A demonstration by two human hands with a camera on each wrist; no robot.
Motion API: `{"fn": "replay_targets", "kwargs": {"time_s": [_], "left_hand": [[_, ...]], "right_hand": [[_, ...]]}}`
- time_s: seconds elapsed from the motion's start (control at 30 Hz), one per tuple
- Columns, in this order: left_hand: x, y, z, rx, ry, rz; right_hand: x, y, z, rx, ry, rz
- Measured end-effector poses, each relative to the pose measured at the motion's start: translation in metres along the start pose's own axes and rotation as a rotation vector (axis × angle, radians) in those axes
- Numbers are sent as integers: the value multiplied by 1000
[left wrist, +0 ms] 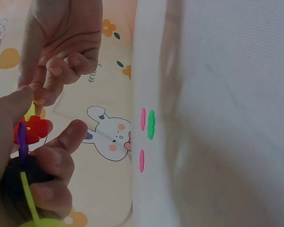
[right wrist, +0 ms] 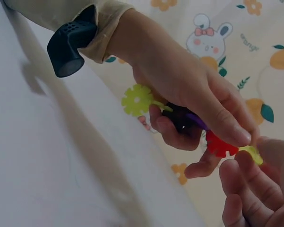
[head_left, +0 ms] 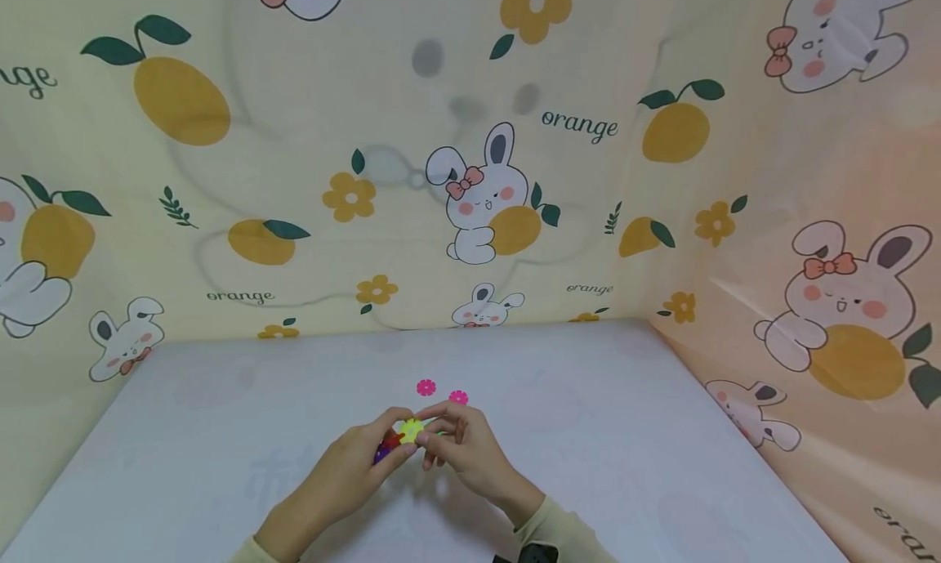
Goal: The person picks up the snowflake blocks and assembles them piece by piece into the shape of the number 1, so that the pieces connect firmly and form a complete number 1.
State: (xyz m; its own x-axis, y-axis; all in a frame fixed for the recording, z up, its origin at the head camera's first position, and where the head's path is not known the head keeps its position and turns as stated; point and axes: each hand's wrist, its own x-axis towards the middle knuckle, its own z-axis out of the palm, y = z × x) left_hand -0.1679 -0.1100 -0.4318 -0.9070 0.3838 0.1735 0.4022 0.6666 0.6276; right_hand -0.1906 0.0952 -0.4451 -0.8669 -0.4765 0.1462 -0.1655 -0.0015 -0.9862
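My left hand (head_left: 353, 469) grips a joined chain of notched flower-shaped plastic discs. In the chain are a red disc (right wrist: 221, 144), a purple disc (left wrist: 22, 142), a black piece (left wrist: 23, 182) partly covered by the fingers, and a yellow-green disc (right wrist: 137, 100) at the far end. At the near end, beside the red one, is a yellow disc (head_left: 412, 431). My right hand (head_left: 470, 457) pinches this yellow disc at its edge between thumb and finger; left fingertips are close by it. Where yellow meets red is partly hidden.
Two pink discs (head_left: 426, 387) lie on the white tabletop (head_left: 625, 449) beyond the hands. A green disc (left wrist: 151, 125) lies near them, mostly covered by the right hand in the head view. A printed curtain (head_left: 294, 171) stands behind and at the sides.
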Motion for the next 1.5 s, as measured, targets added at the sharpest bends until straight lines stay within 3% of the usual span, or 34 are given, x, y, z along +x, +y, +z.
{"fn": "replay_targets", "kwargs": {"time_s": [0.23,0.4,0.57,0.83,1.17,1.5], "left_hand": [[1,-1,0,4,-30,-33],[1,-1,0,19,-48,-68],[1,-2,-3,27,-43,-109],[1,-1,-7,2,-49,-110],[2,-2,-6,10,-36,-113],[2,-2,-5,11,-33,-105]], "right_hand": [[5,-1,-9,-74,-13,34],[12,7,-19,-82,50,74],[17,23,-29,-157,87,87],[22,37,-31,-374,85,76],[21,49,-26,-645,120,180],[19,50,-18,-965,78,103]]}}
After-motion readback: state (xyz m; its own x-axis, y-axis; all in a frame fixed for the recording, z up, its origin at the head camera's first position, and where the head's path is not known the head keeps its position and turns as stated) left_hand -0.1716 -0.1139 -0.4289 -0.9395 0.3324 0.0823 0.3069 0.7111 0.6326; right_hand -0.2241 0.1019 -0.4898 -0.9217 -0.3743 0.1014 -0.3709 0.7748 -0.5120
